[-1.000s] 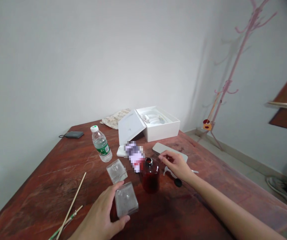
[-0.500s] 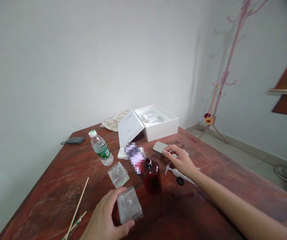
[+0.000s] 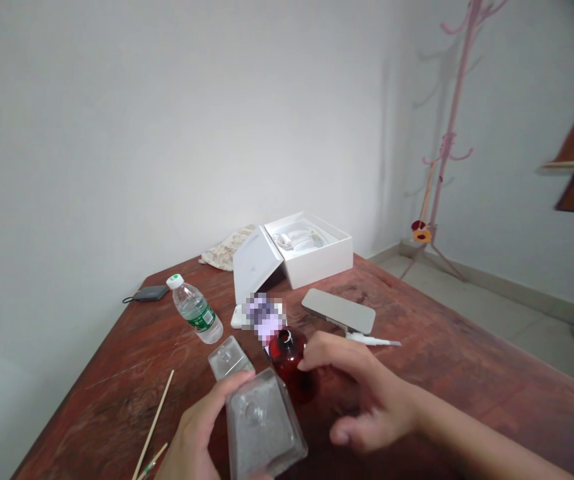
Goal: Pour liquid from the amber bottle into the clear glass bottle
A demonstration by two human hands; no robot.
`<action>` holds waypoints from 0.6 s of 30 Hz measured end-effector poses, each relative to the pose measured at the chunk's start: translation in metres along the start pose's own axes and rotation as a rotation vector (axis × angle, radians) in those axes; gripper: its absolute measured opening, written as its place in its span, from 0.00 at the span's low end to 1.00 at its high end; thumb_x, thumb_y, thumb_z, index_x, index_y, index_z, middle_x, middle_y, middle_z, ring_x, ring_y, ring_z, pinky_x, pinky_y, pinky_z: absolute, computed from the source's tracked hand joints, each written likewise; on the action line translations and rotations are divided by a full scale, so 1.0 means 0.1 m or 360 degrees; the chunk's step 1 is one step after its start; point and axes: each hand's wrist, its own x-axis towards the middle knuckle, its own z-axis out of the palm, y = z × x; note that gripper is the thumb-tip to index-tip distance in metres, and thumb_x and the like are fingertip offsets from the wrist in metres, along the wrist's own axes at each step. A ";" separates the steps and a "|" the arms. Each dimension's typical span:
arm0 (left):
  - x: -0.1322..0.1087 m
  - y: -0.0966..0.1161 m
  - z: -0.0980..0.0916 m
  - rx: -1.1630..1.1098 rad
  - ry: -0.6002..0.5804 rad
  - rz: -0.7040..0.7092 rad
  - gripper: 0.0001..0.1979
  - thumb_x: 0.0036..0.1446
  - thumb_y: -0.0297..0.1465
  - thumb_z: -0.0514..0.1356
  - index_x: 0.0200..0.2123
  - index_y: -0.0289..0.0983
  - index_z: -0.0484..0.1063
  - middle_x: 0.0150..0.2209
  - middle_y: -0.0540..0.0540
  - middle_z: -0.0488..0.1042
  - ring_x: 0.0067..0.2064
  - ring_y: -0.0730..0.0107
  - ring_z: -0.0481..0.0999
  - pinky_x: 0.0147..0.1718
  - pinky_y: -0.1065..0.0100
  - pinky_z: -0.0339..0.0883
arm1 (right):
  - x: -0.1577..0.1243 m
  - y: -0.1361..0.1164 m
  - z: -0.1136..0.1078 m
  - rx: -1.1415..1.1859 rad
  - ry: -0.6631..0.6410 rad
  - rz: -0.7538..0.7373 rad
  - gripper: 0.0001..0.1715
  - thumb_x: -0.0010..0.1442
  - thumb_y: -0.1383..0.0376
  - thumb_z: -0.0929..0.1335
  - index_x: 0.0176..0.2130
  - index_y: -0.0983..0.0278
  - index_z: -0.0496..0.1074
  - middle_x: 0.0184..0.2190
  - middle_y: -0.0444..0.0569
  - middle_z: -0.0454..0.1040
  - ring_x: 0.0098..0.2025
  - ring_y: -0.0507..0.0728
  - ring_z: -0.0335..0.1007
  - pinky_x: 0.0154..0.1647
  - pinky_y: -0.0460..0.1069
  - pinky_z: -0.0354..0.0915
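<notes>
My left hand (image 3: 199, 417) grips a clear plastic tray (image 3: 261, 427) by its sides, tilted above the table's near part. Behind it lies a second clear plastic piece (image 3: 227, 358). My right hand (image 3: 374, 393) is empty, with thumb and fingers apart. Its index fingertip overlaps the side of the open reddish-brown bottle (image 3: 283, 357) in view; whether they touch, I cannot tell. Beyond that hand are a flat grey case (image 3: 339, 309) and a white pump nozzle (image 3: 369, 339), partly hidden.
A water bottle (image 3: 197, 310) stands left, with wooden chopsticks (image 3: 159, 417) nearer me. An open white box (image 3: 319, 263), its lid (image 3: 257, 260), a cloth (image 3: 229, 248) and a dark power bank (image 3: 151, 293) lie toward the back. A blurred patterned item (image 3: 269, 327) is mid-table.
My right hand has left the grey case and come back toward me, its fingers now spread. The plastic tray in my left hand has come closer and appears larger. The view has shifted slightly.
</notes>
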 end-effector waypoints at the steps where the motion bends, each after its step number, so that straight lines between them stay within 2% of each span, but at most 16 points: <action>1: 0.07 0.06 -0.04 -0.0018 -0.0003 0.0002 0.49 0.53 0.58 0.76 0.73 0.50 0.68 0.68 0.40 0.77 0.65 0.35 0.79 0.65 0.44 0.75 | -0.02 -0.01 0.02 0.0035 0.0001 -0.0026 0.38 0.58 0.46 0.81 0.63 0.57 0.79 0.49 0.57 0.82 0.46 0.65 0.80 0.50 0.55 0.76; 4: 0.31 0.35 -0.12 -0.0108 0.0013 0.0031 0.49 0.53 0.60 0.75 0.72 0.46 0.69 0.67 0.38 0.77 0.64 0.35 0.80 0.65 0.45 0.76 | -0.08 0.04 0.10 0.0179 0.0063 0.0010 0.64 0.46 0.48 0.87 0.74 0.55 0.68 0.59 0.60 0.80 0.50 0.66 0.81 0.54 0.56 0.77; 6: 0.45 0.58 -0.12 -0.0157 0.0022 0.0046 0.49 0.53 0.60 0.75 0.71 0.44 0.70 0.63 0.38 0.81 0.61 0.37 0.83 0.62 0.47 0.78 | -0.12 0.09 0.17 0.0378 0.0090 0.0130 0.72 0.43 0.47 0.88 0.77 0.55 0.63 0.62 0.61 0.78 0.56 0.70 0.81 0.60 0.60 0.76; 8: 0.57 0.77 -0.08 -0.0172 0.0036 0.0070 0.47 0.52 0.61 0.74 0.69 0.44 0.71 0.62 0.39 0.82 0.60 0.39 0.84 0.61 0.50 0.79 | -0.14 0.10 0.22 0.0590 0.0127 0.0256 0.69 0.44 0.47 0.87 0.76 0.55 0.63 0.66 0.62 0.75 0.66 0.74 0.75 0.67 0.65 0.70; 9: 0.62 0.83 -0.06 -0.0192 0.0019 0.0104 0.47 0.52 0.62 0.74 0.68 0.45 0.72 0.61 0.40 0.83 0.58 0.40 0.85 0.60 0.51 0.80 | -0.14 0.09 0.23 0.0672 0.0145 0.0293 0.65 0.46 0.46 0.86 0.74 0.55 0.66 0.66 0.62 0.75 0.67 0.74 0.74 0.69 0.66 0.69; 13: 0.69 0.88 0.10 -0.0269 0.0068 0.0149 0.48 0.54 0.67 0.70 0.68 0.45 0.71 0.63 0.39 0.80 0.61 0.42 0.83 0.63 0.50 0.77 | -0.08 -0.02 0.24 0.0881 0.0137 0.0406 0.45 0.53 0.47 0.83 0.64 0.58 0.74 0.57 0.58 0.80 0.58 0.71 0.80 0.60 0.61 0.75; 15: 0.69 0.85 0.18 -0.0328 0.0099 0.0166 0.49 0.55 0.70 0.66 0.68 0.43 0.71 0.64 0.36 0.78 0.62 0.41 0.81 0.62 0.49 0.77 | -0.05 -0.08 0.22 0.0962 0.0122 0.0441 0.41 0.53 0.48 0.83 0.60 0.58 0.74 0.54 0.56 0.81 0.54 0.69 0.81 0.55 0.59 0.76; 18: 0.64 0.81 0.20 -0.0358 0.0150 0.0173 0.52 0.52 0.73 0.64 0.67 0.42 0.71 0.64 0.34 0.74 0.62 0.39 0.79 0.61 0.47 0.77 | -0.04 -0.12 0.21 0.1026 0.0106 0.0466 0.39 0.52 0.48 0.83 0.57 0.57 0.75 0.52 0.56 0.81 0.52 0.70 0.82 0.53 0.59 0.76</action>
